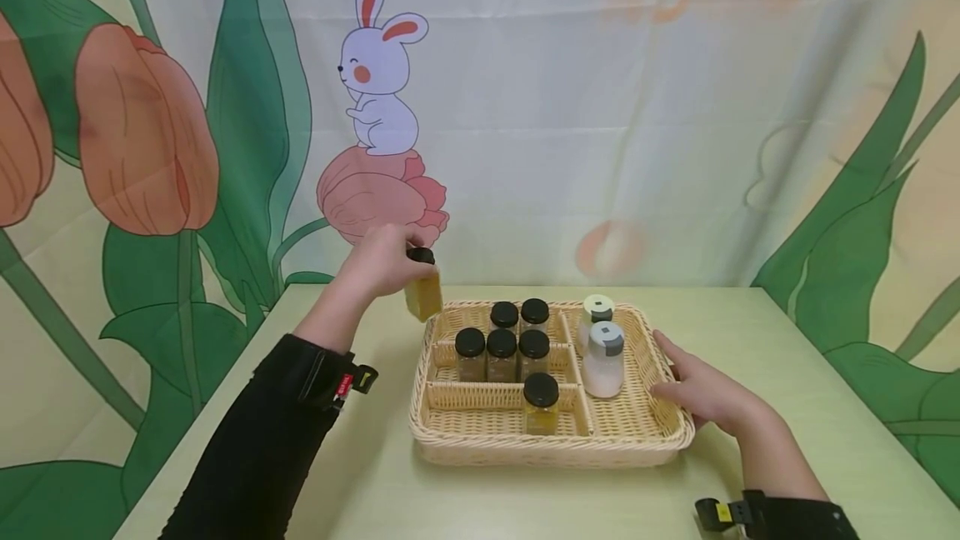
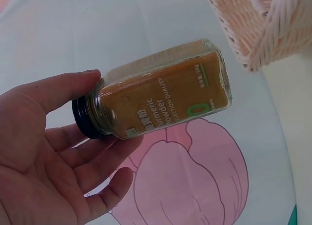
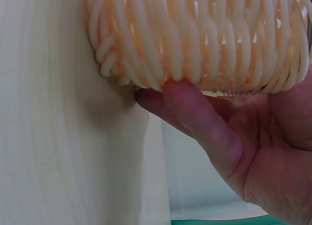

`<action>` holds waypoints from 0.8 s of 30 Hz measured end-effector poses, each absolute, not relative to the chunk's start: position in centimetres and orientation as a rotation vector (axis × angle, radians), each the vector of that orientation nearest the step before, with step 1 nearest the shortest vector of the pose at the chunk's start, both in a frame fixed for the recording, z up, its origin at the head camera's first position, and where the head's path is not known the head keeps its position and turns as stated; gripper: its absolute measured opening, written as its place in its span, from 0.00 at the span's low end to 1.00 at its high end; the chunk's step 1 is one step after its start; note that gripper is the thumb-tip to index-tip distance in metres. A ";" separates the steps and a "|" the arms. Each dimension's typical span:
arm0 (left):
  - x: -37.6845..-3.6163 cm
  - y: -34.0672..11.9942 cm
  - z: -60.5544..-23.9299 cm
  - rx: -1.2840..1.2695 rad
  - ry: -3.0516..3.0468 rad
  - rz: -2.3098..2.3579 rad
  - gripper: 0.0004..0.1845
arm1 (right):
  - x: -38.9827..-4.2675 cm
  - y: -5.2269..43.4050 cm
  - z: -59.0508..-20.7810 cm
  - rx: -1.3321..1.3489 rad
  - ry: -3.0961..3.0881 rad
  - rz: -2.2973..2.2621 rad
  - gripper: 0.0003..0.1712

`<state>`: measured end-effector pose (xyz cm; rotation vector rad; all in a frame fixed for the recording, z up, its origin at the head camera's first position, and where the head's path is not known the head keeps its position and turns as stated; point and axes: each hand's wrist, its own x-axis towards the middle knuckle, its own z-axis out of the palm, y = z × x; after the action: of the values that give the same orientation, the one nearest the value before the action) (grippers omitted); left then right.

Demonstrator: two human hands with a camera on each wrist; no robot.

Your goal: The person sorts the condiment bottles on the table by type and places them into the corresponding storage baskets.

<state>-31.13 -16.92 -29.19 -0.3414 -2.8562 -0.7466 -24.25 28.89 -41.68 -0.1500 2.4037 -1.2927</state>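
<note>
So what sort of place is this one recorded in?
Probably a staged recording set, not a real kitchen. A printed cloth backdrop with a cartoon rabbit and tulips hangs behind a pale green table, and the only prop is a divided wicker basket of spice jars, one held by the left hand.

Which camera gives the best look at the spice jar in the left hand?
The left wrist view: the spice jar fills the frame, label readable as turmeric powder, black cap in the left hand. The head view shows it small and tilted above the wicker basket's far left corner. The right wrist view misses it.
</note>
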 end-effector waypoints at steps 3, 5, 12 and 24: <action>-30.5 -16.6 -28.8 -0.355 -2.861 -0.724 0.20 | -24.3 28.9 -41.7 -0.152 2.402 -1.295 0.55; -30.1 -16.3 -28.6 -0.361 -2.864 -0.712 0.19 | -24.3 28.9 -41.8 -0.151 2.399 -1.297 0.55; -28.7 -14.9 -27.7 -0.402 -2.902 -0.692 0.15 | -24.4 29.0 -41.8 -0.151 2.402 -1.297 0.55; -26.5 -13.0 -26.9 -0.447 -2.965 -0.589 0.18 | -24.3 29.0 -41.8 -0.150 2.396 -1.298 0.55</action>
<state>-26.48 -12.96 -26.88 -0.4473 -2.9649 -0.5887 -24.27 28.96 -41.79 -0.1500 2.3956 -1.2984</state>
